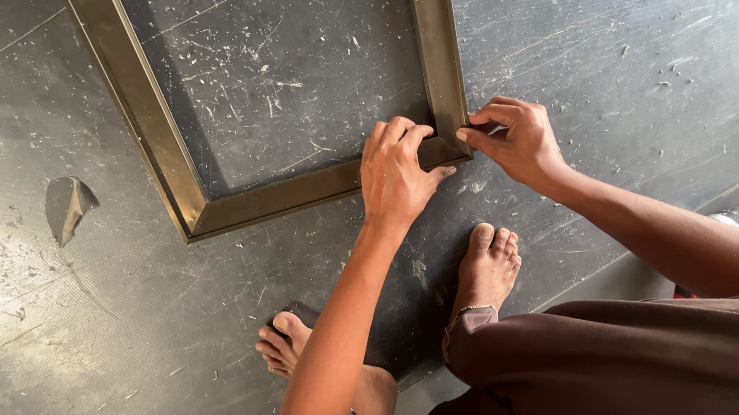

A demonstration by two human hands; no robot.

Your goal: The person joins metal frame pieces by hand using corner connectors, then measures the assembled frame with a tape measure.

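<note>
one head view, looking steeply down, close over a scratched dark floor [636,59].

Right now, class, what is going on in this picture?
A person crouches barefoot on a scratched dark floor over a metal frame. The left hand presses flat on the frame's near corner, while the right hand pinches the same corner from outside. A torn scrap lies to the left.
</note>
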